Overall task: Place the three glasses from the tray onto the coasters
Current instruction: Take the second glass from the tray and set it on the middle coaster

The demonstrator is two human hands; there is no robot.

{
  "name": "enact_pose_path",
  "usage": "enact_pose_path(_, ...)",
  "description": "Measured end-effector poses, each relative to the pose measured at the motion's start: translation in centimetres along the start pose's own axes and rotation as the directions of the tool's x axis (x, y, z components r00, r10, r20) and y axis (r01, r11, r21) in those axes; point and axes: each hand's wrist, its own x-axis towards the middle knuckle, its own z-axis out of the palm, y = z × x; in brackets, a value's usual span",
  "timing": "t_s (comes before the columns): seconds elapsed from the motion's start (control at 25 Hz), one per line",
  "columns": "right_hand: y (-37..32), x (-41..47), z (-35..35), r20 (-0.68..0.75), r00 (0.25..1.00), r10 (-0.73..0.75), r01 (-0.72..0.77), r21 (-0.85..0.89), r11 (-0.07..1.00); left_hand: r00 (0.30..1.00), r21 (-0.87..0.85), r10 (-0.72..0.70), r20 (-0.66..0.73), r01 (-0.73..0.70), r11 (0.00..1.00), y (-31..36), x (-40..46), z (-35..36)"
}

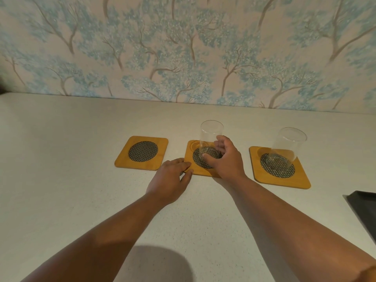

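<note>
Head view: right hand [225, 157] grips middle glass [210, 139], left coaster [142, 152] bare.

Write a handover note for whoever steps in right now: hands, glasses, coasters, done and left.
Right hand: gripping the middle glass, which stands on the middle coaster.
Left hand: flat on the counter, fingertips against the middle coaster's near-left corner.
Right glass: upright on the right coaster, no hand on it.
Left coaster: bare.
Tray: only a corner shows at the right edge; third glass out of view.
Done: one placed, second being set. Left: release, fetch the third for the left coaster.
</note>
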Motion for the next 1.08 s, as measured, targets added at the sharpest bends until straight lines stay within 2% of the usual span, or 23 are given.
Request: enact_pose_path(1.08,0.42,-0.19,0.58,-0.016,0.999,-0.034,0.032,-0.075,0.997,1.0,-0.004,0.016,0.005,-0.016,1.0,-0.19,0.1,0.06)
